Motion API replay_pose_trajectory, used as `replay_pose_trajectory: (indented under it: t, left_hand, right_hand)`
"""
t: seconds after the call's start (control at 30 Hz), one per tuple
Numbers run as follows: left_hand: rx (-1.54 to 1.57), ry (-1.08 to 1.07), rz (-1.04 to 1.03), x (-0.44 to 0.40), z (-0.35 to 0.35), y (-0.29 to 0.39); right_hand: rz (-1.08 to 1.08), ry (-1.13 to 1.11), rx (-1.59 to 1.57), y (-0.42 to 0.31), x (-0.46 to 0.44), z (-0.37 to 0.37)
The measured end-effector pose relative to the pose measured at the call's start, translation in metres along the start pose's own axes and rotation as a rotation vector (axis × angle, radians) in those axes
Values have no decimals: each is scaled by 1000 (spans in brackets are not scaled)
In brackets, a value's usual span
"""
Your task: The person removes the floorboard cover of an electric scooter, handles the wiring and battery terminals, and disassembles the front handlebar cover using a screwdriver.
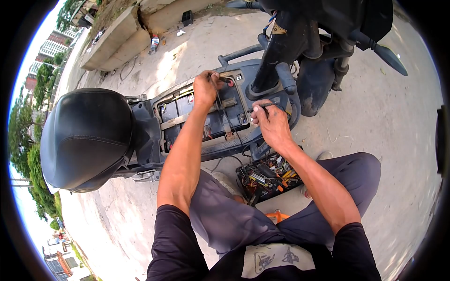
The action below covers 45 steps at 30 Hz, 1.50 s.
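My left hand is closed on a black test probe over the far front corner of the scooter's open floor compartment. The probe's tip is beside a red-ringed round part. Closer to me, my right hand pinches another slim black probe, its tip pointing towards the compartment's front edge. Thin black leads hang across the compartment and run down towards my side. Dark battery blocks sit inside under a pale crossbar. Where the leads end I cannot tell.
A black toolbox full of pliers, screwdrivers and wires stands on the concrete between my legs and the scooter. The black seat is at left, the steering column and front wheel area at right. A bottle lies by the concrete blocks.
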<state>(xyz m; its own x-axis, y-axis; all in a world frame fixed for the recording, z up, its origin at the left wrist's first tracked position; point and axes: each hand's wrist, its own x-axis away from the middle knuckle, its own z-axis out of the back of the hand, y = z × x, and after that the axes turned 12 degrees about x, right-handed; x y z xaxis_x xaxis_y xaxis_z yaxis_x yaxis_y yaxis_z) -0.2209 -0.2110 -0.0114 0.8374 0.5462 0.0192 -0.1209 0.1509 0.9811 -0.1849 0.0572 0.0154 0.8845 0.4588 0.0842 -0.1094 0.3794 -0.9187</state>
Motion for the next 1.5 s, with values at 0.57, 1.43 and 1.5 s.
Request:
replay_pose_trajectory:
  t: [0.57, 1.43, 1.5]
  left_hand:
    - [-532, 31, -291, 15, -15, 19]
    - [-487, 19, -283, 14, 0, -2]
    - [-494, 20, -302, 15, 0, -1]
  right_hand:
    - [-31, -4, -48, 0, -1, 0]
    - [138, -35, 290, 3, -3, -10]
    - [157, -23, 295, 2, -2, -11]
